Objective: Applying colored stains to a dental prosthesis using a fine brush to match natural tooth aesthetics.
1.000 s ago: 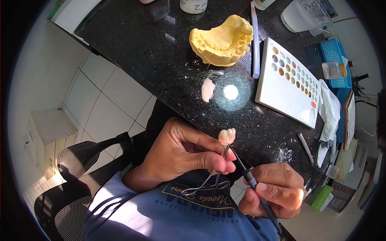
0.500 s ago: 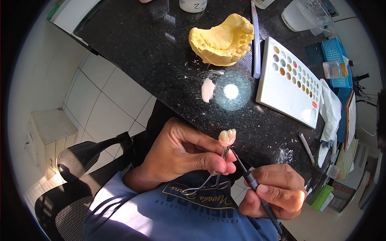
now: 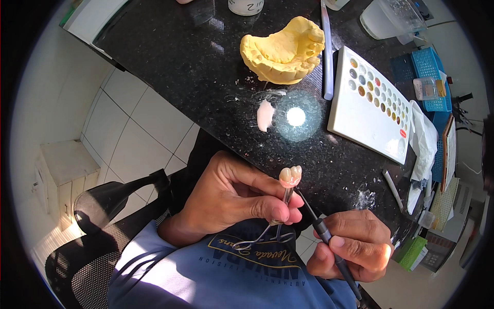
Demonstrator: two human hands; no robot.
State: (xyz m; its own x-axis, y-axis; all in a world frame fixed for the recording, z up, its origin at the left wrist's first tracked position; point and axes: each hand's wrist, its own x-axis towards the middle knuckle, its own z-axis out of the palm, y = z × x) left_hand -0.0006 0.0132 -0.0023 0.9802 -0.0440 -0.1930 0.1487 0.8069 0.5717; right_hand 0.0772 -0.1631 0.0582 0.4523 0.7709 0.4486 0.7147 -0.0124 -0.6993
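My left hand (image 3: 239, 198) is closed round the shaft of a metal locking forceps (image 3: 287, 197), whose finger loops hang below against my shirt. At the upper end of the forceps sits a small dental piece (image 3: 290, 176) with tooth-coloured crowns on a pink base. My right hand (image 3: 357, 244) grips a slim black-handled brush-like tool (image 3: 322, 229) like a pen. Its thin tip points up and left, just below and right of the dental piece, close to my left fingertips. Whether the tip touches anything is hard to make out.
On the black speckled worktop (image 3: 170, 62) stands a yellow dental cast (image 3: 280, 54). Nearby are a pink-white smear (image 3: 265, 115), a white palette with coloured wells (image 3: 360, 123), a long pale stick (image 3: 328, 56) and a crumpled white cloth (image 3: 423, 136). Blue baskets (image 3: 429, 77) stand at right.
The black-handled tool's tip has shifted very slightly right, away from the forceps. My left hand and the dental piece are practically still.
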